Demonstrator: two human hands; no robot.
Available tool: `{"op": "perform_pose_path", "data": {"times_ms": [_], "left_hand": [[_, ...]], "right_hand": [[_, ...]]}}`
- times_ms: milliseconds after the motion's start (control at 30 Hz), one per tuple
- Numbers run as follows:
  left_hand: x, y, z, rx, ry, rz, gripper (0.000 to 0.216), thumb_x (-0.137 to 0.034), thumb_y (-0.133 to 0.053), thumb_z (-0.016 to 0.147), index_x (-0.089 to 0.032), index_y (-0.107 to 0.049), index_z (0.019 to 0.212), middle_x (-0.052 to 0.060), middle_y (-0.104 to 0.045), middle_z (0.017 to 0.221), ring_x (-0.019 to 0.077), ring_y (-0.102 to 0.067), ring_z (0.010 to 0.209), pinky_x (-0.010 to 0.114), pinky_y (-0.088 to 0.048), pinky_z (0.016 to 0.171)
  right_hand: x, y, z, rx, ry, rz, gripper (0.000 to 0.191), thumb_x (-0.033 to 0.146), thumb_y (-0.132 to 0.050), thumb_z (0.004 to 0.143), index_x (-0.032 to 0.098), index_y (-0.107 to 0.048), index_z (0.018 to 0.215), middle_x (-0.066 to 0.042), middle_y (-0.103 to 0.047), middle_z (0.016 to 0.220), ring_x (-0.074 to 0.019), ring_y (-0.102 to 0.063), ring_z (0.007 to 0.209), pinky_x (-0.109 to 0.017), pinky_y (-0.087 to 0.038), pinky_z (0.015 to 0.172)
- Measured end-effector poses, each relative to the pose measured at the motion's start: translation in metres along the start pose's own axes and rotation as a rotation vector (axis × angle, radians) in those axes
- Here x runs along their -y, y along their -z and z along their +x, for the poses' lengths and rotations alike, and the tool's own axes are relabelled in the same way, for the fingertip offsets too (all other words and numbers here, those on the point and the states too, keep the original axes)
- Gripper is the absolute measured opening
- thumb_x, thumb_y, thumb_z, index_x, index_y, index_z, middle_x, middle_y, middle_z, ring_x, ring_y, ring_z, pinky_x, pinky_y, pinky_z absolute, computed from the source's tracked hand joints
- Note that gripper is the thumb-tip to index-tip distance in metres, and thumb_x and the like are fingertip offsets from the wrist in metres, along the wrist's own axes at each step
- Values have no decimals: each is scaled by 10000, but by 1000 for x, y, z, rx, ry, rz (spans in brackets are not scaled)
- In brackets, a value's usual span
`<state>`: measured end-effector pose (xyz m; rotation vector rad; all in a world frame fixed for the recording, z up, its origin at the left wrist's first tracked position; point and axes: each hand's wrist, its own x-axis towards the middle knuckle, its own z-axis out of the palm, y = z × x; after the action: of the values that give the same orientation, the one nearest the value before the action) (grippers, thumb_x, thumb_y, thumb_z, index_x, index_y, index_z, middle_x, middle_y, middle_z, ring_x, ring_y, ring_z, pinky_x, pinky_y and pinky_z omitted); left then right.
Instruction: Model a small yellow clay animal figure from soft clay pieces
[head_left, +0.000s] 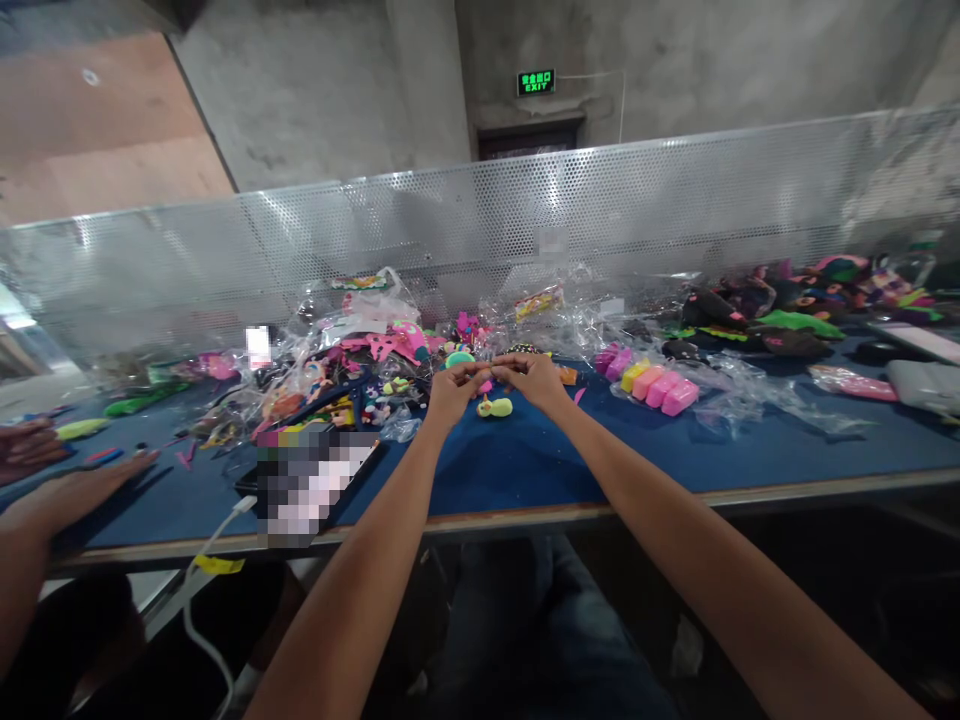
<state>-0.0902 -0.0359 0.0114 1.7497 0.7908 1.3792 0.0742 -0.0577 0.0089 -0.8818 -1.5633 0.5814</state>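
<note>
Both of my hands meet over the middle of the blue table, fingertips close together. My left hand (454,388) is closed in a pinch. Opposite it, my right hand (531,378) pinches too, its fingertips almost touching the left ones. Whatever lies between the fingers is too small to make out. Just below them a small pale yellow figure (498,407), which looks like modelling clay, lies on the blue tabletop (480,465). It has a small orange bit at its left end. A pink piece (484,386) shows between my hands, and an orange packet (568,376) is beside my right hand.
Pink, yellow and orange clay blocks (660,386) stand to the right. A phone (322,485) with a white cable lies at front left. Plastic-wrapped toys (367,350) pile up behind it. Another person's hand (90,490) rests at far left. A perforated metal screen (420,225) runs behind.
</note>
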Motion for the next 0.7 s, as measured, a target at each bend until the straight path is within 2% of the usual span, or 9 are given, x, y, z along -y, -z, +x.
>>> {"op": "perform_pose_path", "data": {"times_ms": [67, 133, 233, 400, 533, 633, 700], "left_hand": [[-2, 0, 0, -13, 0, 24, 368, -424, -714, 642, -140, -718, 877, -16, -588, 557, 86, -479, 478, 223, -379, 497], [-4, 0, -1, -1, 0, 49, 364, -440, -698, 654, -140, -726, 860, -18, -576, 538, 94, -484, 478, 229, -382, 499], [-5, 0, -2, 39, 5, 47, 384, -467, -678, 670, -135, -729, 856, -19, -560, 523, 107, -507, 494, 237, -404, 522], [0, 0, -2, 122, 58, -72, 407, -484, -676, 680, -130, -709, 879, -14, -570, 582, 98, -519, 535, 237, -441, 573], [3, 1, -1, 117, 89, -71, 397, -509, -673, 672, -128, -692, 782, -12, -570, 581, 93, -510, 525, 228, -434, 556], [2, 1, -1, 127, 95, -14, 396, -522, -673, 662, -126, -665, 685, -6, -572, 565, 101, -517, 526, 228, -430, 548], [0, 1, -2, 138, 91, -9, 395, -523, -670, 664, -129, -661, 690, -5, -573, 564, 107, -524, 531, 231, -434, 551]], "right_hand": [[0, -1, -1, 0, 66, -52, 292, 332, -671, 723, 196, -689, 982, -21, -699, 810, -149, -645, 698, -257, -526, 618], [2, -1, -2, 15, 120, -135, 252, 315, -667, 732, 192, -698, 950, -29, -698, 844, -153, -641, 761, -255, -511, 666], [7, -1, -4, 2, 171, -225, 182, 315, -638, 771, 179, -717, 863, -35, -689, 819, -146, -623, 750, -245, -476, 660], [8, 1, -4, -23, 300, -288, 157, 293, -642, 790, 185, -725, 868, -26, -643, 774, -128, -571, 712, -231, -431, 626], [3, 1, -3, 31, 362, -306, 198, 277, -662, 777, 209, -706, 958, -25, -623, 829, -124, -544, 710, -230, -430, 616], [1, 1, -2, 28, 392, -326, 145, 274, -657, 786, 209, -714, 903, -19, -608, 786, -130, -547, 716, -241, -438, 639], [0, 1, -2, 16, 412, -355, 122, 270, -652, 795, 210, -718, 878, -18, -605, 776, -135, -553, 728, -251, -444, 662]]}}
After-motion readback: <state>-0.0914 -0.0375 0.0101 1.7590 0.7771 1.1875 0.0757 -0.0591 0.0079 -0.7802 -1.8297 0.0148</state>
